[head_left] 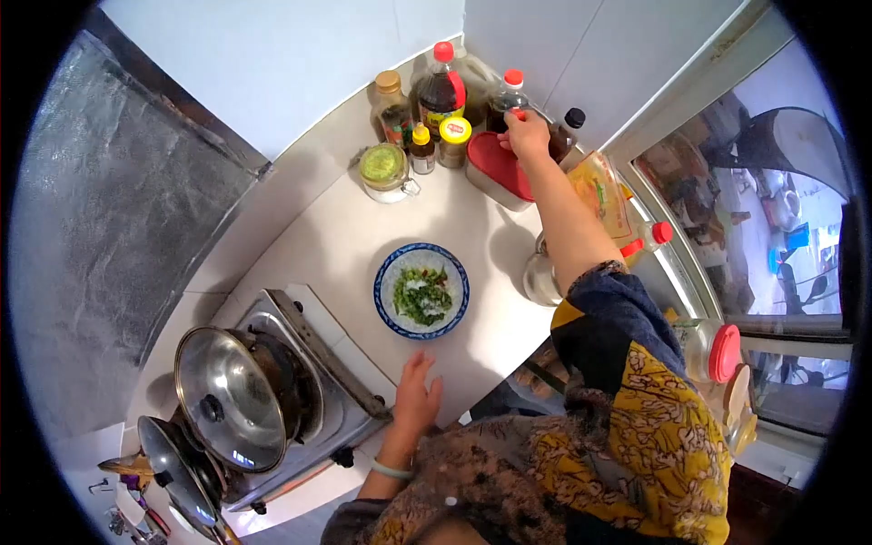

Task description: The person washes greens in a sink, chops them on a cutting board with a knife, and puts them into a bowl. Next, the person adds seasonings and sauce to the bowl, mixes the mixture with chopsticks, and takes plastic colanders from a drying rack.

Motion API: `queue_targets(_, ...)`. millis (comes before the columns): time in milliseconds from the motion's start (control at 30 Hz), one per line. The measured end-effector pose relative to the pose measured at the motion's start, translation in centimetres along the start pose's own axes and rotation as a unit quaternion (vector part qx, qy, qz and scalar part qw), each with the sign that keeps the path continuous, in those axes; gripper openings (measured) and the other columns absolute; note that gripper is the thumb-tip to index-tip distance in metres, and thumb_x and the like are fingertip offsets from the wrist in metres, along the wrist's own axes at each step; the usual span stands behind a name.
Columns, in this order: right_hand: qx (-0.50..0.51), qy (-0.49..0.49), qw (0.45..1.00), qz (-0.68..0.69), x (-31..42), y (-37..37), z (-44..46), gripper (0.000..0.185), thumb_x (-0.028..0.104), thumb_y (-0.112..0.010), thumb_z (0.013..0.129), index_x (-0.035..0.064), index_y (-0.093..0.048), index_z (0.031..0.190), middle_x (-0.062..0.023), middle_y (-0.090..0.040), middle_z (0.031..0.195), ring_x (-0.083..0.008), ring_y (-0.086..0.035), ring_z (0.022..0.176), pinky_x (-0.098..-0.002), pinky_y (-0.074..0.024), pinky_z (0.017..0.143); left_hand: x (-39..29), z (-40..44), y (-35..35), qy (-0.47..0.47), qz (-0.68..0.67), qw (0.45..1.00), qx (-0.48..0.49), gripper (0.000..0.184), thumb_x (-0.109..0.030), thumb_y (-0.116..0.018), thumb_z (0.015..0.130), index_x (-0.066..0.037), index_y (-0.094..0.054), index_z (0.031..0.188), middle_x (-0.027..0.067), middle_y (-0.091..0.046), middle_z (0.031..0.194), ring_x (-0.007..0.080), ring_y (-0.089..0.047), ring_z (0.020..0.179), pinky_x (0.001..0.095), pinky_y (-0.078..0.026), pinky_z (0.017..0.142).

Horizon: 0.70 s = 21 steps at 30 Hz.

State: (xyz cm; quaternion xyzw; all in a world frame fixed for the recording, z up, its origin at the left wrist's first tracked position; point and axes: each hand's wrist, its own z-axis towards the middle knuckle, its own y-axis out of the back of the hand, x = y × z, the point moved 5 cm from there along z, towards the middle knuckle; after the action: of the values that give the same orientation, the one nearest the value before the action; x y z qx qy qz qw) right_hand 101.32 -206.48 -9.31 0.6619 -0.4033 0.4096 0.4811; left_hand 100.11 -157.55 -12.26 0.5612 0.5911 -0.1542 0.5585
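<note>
Single head cam on me, facing fwd & steeply down at the counter (509,318) from close above. V. wide, round-edged view: my torso (509,472) at btm, wall (563,54) up top, stove (343,409) lower L, window (772,245) on R side. My L grip (417,400) is nearer the lens, approx mid-btm; R grip (528,136) farther out, nr the top.

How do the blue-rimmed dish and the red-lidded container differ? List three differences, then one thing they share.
Shape: the blue-rimmed dish is round; the red-lidded container is oblong.
Cover: the dish is open, showing chopped greens; the container is covered.
Colour: the dish has a blue patterned rim; the container's top is plain red.
Shared: both stand on the pale counter.
</note>
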Motion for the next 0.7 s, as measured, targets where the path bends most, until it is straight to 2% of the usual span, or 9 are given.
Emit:
queue_targets(33, -0.013, 0.025, 1.000, -0.012, 0.3, -0.1, 0.1, 0.027, 0.021, -0.057, 0.086, -0.0036, -0.061, 0.097, -0.0136, -0.066, 0.079, -0.0192, -0.068, 0.059, -0.0307, -0.0547, 0.054, 0.0, -0.3, 0.0, -0.006, 0.002, 1.000, -0.002, 0.039, -0.011, -0.060, 0.084, -0.001, -0.054, 0.122, 0.0225, -0.045, 0.134, 0.0381, -0.047, 0.122, 0.0389, -0.040, 0.101)
queue_targets(233, 0.021, 0.051, 0.998, 0.025, 3.6, 1.6, -1.0, 0.025, 0.020, -0.058, 0.088, -0.0022, -0.061, 0.098, -0.0107, -0.065, 0.077, -0.0173, -0.067, 0.062, -0.0296, -0.0541, 0.052, 0.1, -0.7, -0.2, -0.022, -0.006, 1.000, -0.002, 0.038, -0.012, -0.060, 0.085, -0.002, -0.054, 0.121, 0.0213, -0.046, 0.134, 0.0380, -0.048, 0.120, 0.0397, -0.041, 0.100)
queue_targets(467, 0.061, 0.122, 0.990, 0.032, 9.8, 6.3, -4.7, 0.024, 0.023, -0.061, 0.091, -0.0001, -0.059, 0.090, -0.0073, -0.062, 0.074, -0.0162, -0.064, 0.063, -0.0274, -0.0536, 0.053, -0.2, -1.2, -0.3, -0.037, -0.024, 0.999, 0.006, 0.039, -0.012, -0.060, 0.084, -0.001, -0.053, 0.121, 0.0216, -0.047, 0.132, 0.0393, -0.050, 0.117, 0.0404, -0.042, 0.098)
queue_targets(600, 0.105, 0.184, 0.977, -0.012, 14.6, 9.1, -9.4, 0.024, 0.025, -0.062, 0.090, 0.0011, -0.061, 0.091, -0.0015, -0.057, 0.068, -0.0105, -0.059, 0.057, -0.0250, -0.0484, 0.050, -1.2, -1.0, 0.5, -0.080, -0.016, 0.997, -0.005, 0.040, -0.011, -0.060, 0.084, -0.002, -0.052, 0.122, 0.0215, -0.048, 0.131, 0.0396, -0.051, 0.116, 0.0404, -0.043, 0.097)
queue_targets(633, 0.115, 0.176, 0.977, -0.026, 16.2, 9.7, -11.6, 0.026, 0.025, -0.063, 0.090, -0.0006, -0.063, 0.089, 0.0007, -0.056, 0.067, -0.0089, -0.055, 0.058, -0.0241, -0.0454, 0.052, -1.5, -0.9, 0.8, -0.086, -0.020, 0.996, -0.008, 0.040, -0.010, -0.060, 0.084, -0.002, -0.052, 0.122, 0.0216, -0.048, 0.131, 0.0397, -0.051, 0.115, 0.0403, -0.043, 0.097)
queue_targets(700, 0.140, 0.235, 0.958, -0.085, 17.9, 10.6, -14.4, 0.026, 0.024, -0.064, 0.089, -0.0019, -0.065, 0.087, 0.0006, -0.055, 0.068, -0.0089, -0.052, 0.062, -0.0244, -0.0437, 0.057, -2.4, -0.5, 1.3, -0.097, -0.026, 0.995, -0.016, 0.040, -0.009, -0.060, 0.084, -0.002, -0.052, 0.122, 0.0217, -0.049, 0.130, 0.0401, -0.052, 0.115, 0.0401, -0.044, 0.096)
